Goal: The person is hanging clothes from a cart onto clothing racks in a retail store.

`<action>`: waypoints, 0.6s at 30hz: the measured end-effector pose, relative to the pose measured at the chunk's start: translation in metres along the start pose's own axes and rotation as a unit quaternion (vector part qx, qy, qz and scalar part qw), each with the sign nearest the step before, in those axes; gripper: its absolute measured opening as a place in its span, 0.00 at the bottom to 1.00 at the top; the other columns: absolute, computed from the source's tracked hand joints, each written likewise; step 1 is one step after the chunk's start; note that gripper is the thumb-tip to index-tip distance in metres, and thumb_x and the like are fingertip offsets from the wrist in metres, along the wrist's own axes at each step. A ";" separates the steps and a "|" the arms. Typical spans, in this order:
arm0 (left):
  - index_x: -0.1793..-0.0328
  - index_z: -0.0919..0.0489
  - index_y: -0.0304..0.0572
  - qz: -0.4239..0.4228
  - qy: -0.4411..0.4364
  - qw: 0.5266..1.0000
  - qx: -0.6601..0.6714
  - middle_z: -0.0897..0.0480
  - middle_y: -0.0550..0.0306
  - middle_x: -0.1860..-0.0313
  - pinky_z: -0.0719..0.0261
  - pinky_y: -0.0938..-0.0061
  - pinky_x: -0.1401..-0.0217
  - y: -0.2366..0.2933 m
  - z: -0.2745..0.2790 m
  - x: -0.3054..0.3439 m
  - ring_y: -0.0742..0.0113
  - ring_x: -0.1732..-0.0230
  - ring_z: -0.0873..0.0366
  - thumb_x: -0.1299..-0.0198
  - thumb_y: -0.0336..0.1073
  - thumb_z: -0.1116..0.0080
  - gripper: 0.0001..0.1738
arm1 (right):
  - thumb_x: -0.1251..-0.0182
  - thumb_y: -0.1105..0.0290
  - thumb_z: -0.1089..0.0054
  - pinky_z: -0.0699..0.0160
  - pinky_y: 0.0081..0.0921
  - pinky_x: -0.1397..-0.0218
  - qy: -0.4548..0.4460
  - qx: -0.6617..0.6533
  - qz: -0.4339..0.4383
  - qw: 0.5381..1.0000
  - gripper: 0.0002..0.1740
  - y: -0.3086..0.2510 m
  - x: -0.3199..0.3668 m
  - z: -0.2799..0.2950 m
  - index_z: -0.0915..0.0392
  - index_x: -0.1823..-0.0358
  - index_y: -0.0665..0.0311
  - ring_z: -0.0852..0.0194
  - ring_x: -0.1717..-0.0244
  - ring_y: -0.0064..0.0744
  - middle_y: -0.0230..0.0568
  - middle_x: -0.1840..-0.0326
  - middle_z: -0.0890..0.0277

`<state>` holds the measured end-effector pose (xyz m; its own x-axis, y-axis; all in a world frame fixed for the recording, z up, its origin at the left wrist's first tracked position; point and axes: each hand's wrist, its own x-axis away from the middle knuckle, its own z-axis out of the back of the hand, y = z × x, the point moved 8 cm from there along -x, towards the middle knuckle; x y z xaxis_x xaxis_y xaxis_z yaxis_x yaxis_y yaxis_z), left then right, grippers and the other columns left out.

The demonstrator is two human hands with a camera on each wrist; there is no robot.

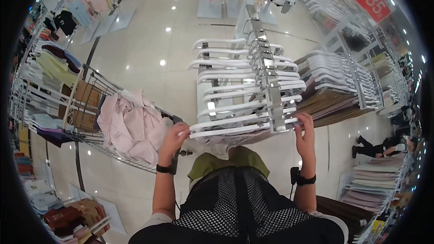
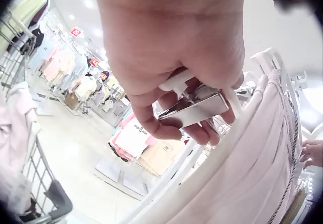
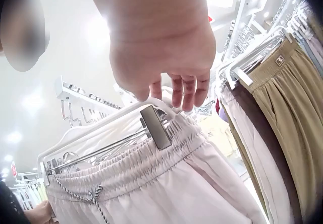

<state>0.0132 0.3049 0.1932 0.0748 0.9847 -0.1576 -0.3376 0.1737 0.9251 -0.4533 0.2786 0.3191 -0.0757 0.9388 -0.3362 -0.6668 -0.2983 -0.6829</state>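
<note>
Pale pink shorts [image 3: 136,178] with an elastic waist and a patterned drawstring hang from a white hanger [image 3: 75,133], nearest the body on the rail. A metal clip [image 3: 155,127] holds the waistband. My left hand [image 1: 172,141] is at the hanger's left end; in the left wrist view its fingers curl round a metal clip [image 2: 194,112]. At the right end is my right hand [image 1: 306,136], its thumb by the hanger and its fingers [image 3: 189,90] loosely extended behind it. Whether the thumb presses the hanger is unclear.
Several white hangers [image 1: 230,76] line the metal rail ahead. A wire cart [image 1: 97,149] with crumpled pink clothes [image 1: 131,124] stands at the left. Trousers [image 3: 295,100] hang on the right, and clothes racks surround the tiled floor [image 1: 158,22].
</note>
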 end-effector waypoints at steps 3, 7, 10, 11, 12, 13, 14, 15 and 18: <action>0.56 0.12 0.31 -0.006 0.055 0.998 -0.034 0.12 0.50 0.58 0.19 0.69 0.55 0.022 0.015 0.013 0.60 0.58 0.16 0.33 0.28 0.37 0.07 | 0.23 0.72 0.44 0.25 0.37 0.37 -0.011 -0.032 -0.025 0.999 0.25 0.015 0.018 -0.006 0.31 0.27 0.62 0.27 0.36 0.46 0.50 0.31 0.30; 0.60 0.11 0.34 -0.028 0.193 0.975 -0.110 0.11 0.52 0.59 0.19 0.65 0.54 0.056 0.039 0.038 0.57 0.56 0.16 0.34 0.29 0.36 0.06 | 0.26 0.78 0.42 0.24 0.37 0.38 -0.026 -0.024 -0.026 0.999 0.35 0.029 0.041 -0.007 0.40 0.19 0.61 0.27 0.37 0.41 0.48 0.28 0.32; 0.65 0.12 0.36 -0.043 0.246 0.923 -0.294 0.12 0.55 0.59 0.20 0.63 0.53 0.096 0.045 0.063 0.55 0.56 0.17 0.35 0.31 0.34 0.06 | 0.28 0.79 0.41 0.24 0.36 0.39 -0.055 -0.015 -0.004 0.998 0.38 0.033 0.055 -0.012 0.43 0.18 0.63 0.26 0.42 0.38 0.47 0.27 0.33; 0.67 0.14 0.38 -0.037 0.255 0.908 -0.330 0.12 0.57 0.59 0.21 0.63 0.52 0.110 0.043 0.073 0.54 0.56 0.18 0.36 0.32 0.33 0.08 | 0.29 0.81 0.42 0.24 0.33 0.41 -0.047 -0.045 -0.024 0.998 0.38 0.037 0.061 -0.011 0.43 0.18 0.63 0.25 0.43 0.36 0.47 0.27 0.34; 0.67 0.14 0.38 -0.038 0.260 0.903 -0.339 0.12 0.57 0.59 0.21 0.63 0.52 0.119 0.039 0.083 0.54 0.56 0.18 0.36 0.32 0.33 0.08 | 0.29 0.82 0.43 0.23 0.30 0.42 -0.040 -0.074 -0.044 0.995 0.39 0.041 0.065 -0.008 0.43 0.18 0.63 0.25 0.43 0.34 0.46 0.27 0.34; 0.67 0.14 0.38 -0.026 0.269 0.897 -0.350 0.12 0.57 0.59 0.21 0.63 0.52 0.125 0.036 0.095 0.54 0.55 0.18 0.35 0.33 0.33 0.08 | 0.29 0.82 0.43 0.23 0.28 0.43 -0.045 -0.072 -0.039 0.996 0.39 0.043 0.070 -0.006 0.43 0.18 0.63 0.24 0.45 0.33 0.46 0.27 0.33; 0.67 0.14 0.38 -0.017 0.276 0.890 -0.362 0.12 0.58 0.59 0.21 0.63 0.51 0.131 0.033 0.106 0.54 0.54 0.18 0.35 0.34 0.33 0.09 | 0.29 0.82 0.43 0.23 0.28 0.43 -0.045 -0.083 -0.039 0.995 0.39 0.046 0.077 -0.003 0.43 0.18 0.63 0.24 0.45 0.33 0.46 0.27 0.33; 0.67 0.14 0.38 -0.019 0.276 0.886 -0.373 0.12 0.58 0.59 0.21 0.63 0.51 0.138 0.027 0.116 0.54 0.54 0.18 0.35 0.34 0.33 0.09 | 0.29 0.82 0.43 0.23 0.28 0.42 -0.056 -0.084 -0.045 0.994 0.40 0.052 0.085 -0.001 0.44 0.17 0.63 0.24 0.44 0.33 0.45 0.27 0.33; 0.66 0.13 0.37 0.050 0.253 0.926 -0.275 0.12 0.50 0.55 0.20 0.62 0.45 0.128 0.012 0.144 0.55 0.51 0.16 0.28 0.35 0.38 0.13 | 0.28 0.82 0.42 0.22 0.28 0.42 -0.102 -0.094 -0.069 0.988 0.41 0.080 0.111 -0.006 0.45 0.16 0.59 0.25 0.44 0.33 0.44 0.27 0.34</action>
<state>-0.0077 0.4693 0.2936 -0.3849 0.8536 -0.3511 -0.7563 -0.0737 0.6501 -0.5109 0.3582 0.2234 -0.1542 0.9822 -0.1071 -0.5324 -0.1740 -0.8284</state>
